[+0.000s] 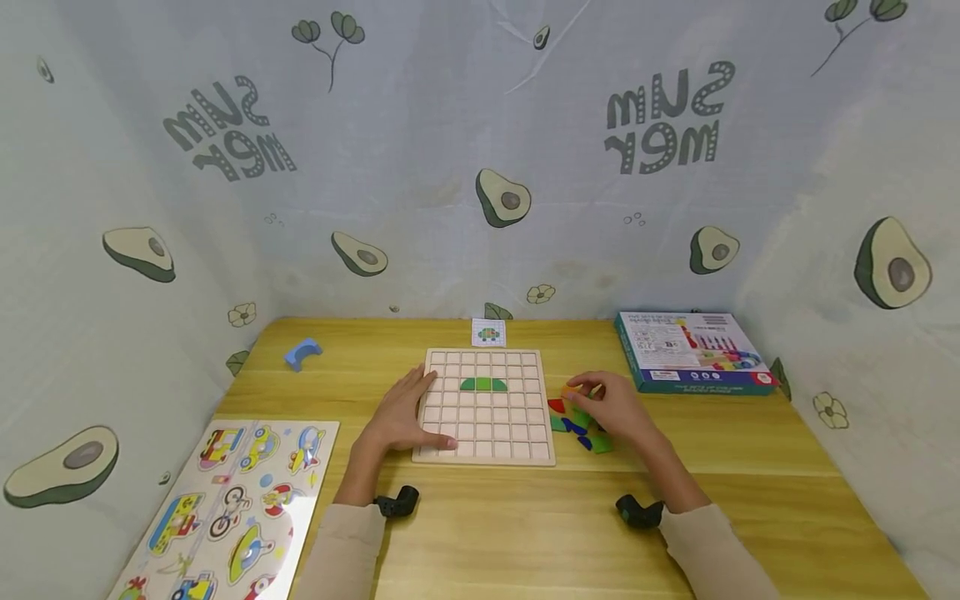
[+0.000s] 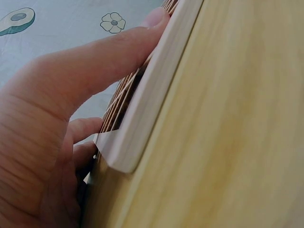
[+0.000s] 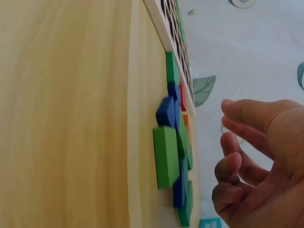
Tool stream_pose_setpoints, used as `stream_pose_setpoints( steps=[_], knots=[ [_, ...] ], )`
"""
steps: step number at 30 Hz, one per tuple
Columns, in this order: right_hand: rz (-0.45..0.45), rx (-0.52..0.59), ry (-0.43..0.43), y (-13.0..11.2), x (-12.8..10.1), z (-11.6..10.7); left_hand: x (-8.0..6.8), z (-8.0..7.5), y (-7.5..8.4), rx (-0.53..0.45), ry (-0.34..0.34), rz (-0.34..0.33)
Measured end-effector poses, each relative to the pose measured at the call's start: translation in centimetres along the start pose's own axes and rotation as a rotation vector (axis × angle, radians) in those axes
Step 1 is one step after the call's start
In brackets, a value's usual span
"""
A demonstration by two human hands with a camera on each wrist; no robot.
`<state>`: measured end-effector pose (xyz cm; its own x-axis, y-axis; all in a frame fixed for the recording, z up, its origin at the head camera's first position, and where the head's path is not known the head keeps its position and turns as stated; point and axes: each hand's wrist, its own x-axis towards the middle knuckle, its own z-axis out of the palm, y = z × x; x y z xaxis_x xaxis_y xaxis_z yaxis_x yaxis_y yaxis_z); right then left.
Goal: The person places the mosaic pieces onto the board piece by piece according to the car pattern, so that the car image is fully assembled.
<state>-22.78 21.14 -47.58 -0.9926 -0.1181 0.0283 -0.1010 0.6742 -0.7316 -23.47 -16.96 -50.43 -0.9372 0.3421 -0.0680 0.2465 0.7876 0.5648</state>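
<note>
At left on the wood-grain surface (image 1: pixel 510 533), a pale flat puzzle board (image 1: pixel 251 500) carries colourful vehicle pieces; beyond it lies a blue arch-shaped block (image 1: pixel 303 353). The left hand (image 1: pixel 401 412), fingers spread, rests at the left edge of a square, pale wooden grid board (image 1: pixel 483 433), thumb on top. Three green pieces (image 1: pixel 483 384) sit in a row in its far-half cells, below a small printed card (image 1: pixel 489 332). Right of it lie loose green, blue, red and orange pieces (image 1: pixel 574 427); the right hand (image 1: pixel 611 404), loosely curled and empty, hovers above. Far right is a printed box (image 1: pixel 693 352), contents hidden.
</note>
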Motion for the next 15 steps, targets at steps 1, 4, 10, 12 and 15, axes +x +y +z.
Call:
stream_pose_setpoints(
  steps=[1, 4, 10, 12, 15],
  knots=[
    [-0.003, -0.005, 0.003, 0.1, -0.2, -0.2, 0.0, 0.0, 0.0, -0.001, -0.001, 0.0],
    [-0.006, -0.024, 0.02, 0.4, -0.5, -0.9, -0.1, 0.1, -0.2, -0.004, 0.0, 0.0],
    [0.004, -0.054, 0.032, 1.1, -0.8, -1.9, -0.1, 0.1, -0.2, -0.008, -0.001, -0.005],
    [0.009, -0.062, 0.03, 1.4, -0.9, -2.1, -0.1, 0.1, -0.2, -0.011, 0.0, -0.003],
    [0.007, -0.078, 0.034, 1.9, -1.1, -2.4, -0.1, 0.0, -0.1, -0.021, 0.003, -0.005]
  ],
)
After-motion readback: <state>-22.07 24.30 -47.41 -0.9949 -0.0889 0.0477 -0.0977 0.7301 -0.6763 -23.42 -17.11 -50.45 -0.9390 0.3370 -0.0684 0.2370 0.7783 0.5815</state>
